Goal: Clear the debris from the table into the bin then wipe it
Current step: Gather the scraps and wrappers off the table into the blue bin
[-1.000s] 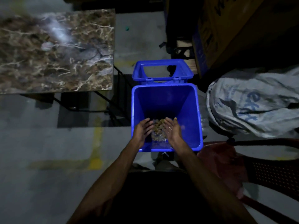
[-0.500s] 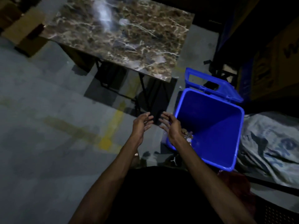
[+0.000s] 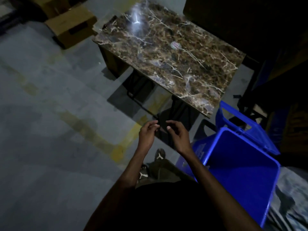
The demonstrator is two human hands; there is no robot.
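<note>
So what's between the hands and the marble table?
In the head view, nothing stands between the hands and the marble table: only bare grey floor with a yellow paint mark and the table's shadow.

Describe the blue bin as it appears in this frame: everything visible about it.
The blue bin looks like glossy plastic, rectangular with a rimmed top. Its hinged lid, which has a rectangular cut-out, hangs open behind it. It stands on the floor at the near right corner of the marble-pattern table, apart from it. Its visible interior looks dark and bare; pale print marks its left outer wall. Neither hand touches it.
</note>
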